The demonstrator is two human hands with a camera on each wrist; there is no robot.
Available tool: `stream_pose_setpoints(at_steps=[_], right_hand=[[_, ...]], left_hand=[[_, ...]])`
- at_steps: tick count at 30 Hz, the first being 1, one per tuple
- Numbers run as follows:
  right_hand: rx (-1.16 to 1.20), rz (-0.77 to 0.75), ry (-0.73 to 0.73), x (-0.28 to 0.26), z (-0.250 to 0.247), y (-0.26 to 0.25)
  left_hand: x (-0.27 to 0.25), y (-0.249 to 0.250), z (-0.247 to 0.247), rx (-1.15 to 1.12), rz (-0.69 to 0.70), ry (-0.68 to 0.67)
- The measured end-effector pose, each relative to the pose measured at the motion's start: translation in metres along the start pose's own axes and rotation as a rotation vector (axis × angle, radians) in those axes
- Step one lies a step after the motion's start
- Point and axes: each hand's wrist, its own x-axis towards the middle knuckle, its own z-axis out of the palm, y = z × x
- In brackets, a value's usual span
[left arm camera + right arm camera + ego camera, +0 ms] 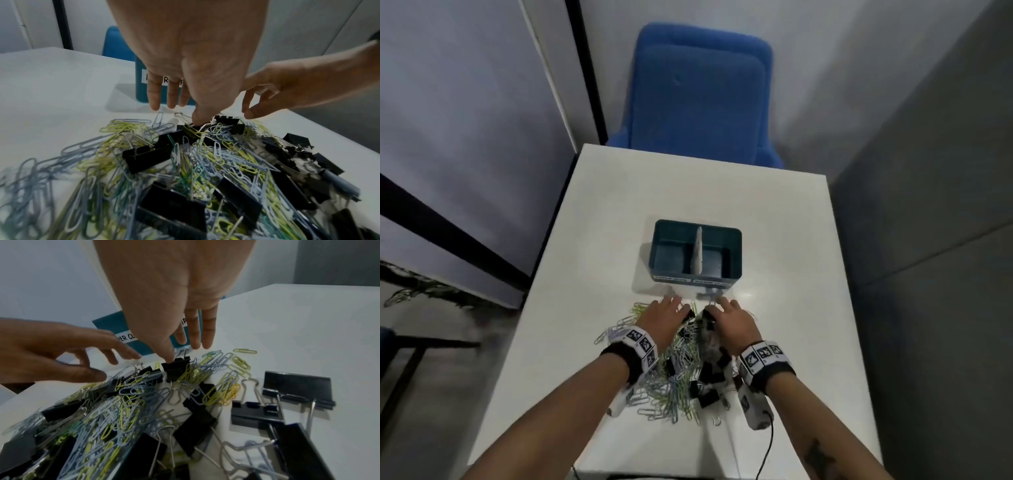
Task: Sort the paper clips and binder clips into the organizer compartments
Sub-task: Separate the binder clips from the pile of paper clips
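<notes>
A tangled pile of paper clips [671,380] in yellow, grey and pale blue, mixed with black binder clips [707,377], lies near the table's front. Behind it stands the teal organizer [732,253], with two compartments split by a white divider [698,251]; both look empty. My left hand [674,306] reaches over the pile's far edge with fingers spread, and its thumb tip [200,118] touches a small binder clip [191,129]. My right hand [719,306] hovers beside it, with its thumb tip [170,357] on another small binder clip [176,368]. Neither hand holds anything.
The organizer front carries two white labels [676,279]. Large binder clips [296,391] lie loose right of the pile. A blue chair [698,96] stands behind the white table [774,212], and grey partition walls close in on both sides. A cable [767,448] trails from my right wrist.
</notes>
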Motion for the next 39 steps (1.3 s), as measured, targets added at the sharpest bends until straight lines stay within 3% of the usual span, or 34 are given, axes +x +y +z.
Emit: stream_pose_setpoints(at_steps=[7,13,17,25,32,39], right_hand=[[0.043,0.033,0.018,0.004,0.008,-0.014],[0.050,0.056,-0.005,0.009,0.019,-0.020],[0.069,0.092,0.006,0.009,0.014,-0.020],[0.173,0.127,0.158,0.006,0.015,-0.009],[0.585,0.221,0.446,-0.015,0.002,0.000],[0.534,0.338,0.586,-0.055,0.001,0.066]], left_hand=[[0.017,0.005,0.005,0.059,-0.015,0.001],[0.017,0.007,0.015,-0.096,-0.156,-0.025],[0.015,0.007,0.018,-0.213,-0.218,0.060],[-0.001,-0.003,0.018,-0.608,-0.297,0.212],[-0.009,-0.019,0.010,-1.026,-0.324,0.279],[-0.037,-0.084,0.016,-1.067,-0.607,0.398]])
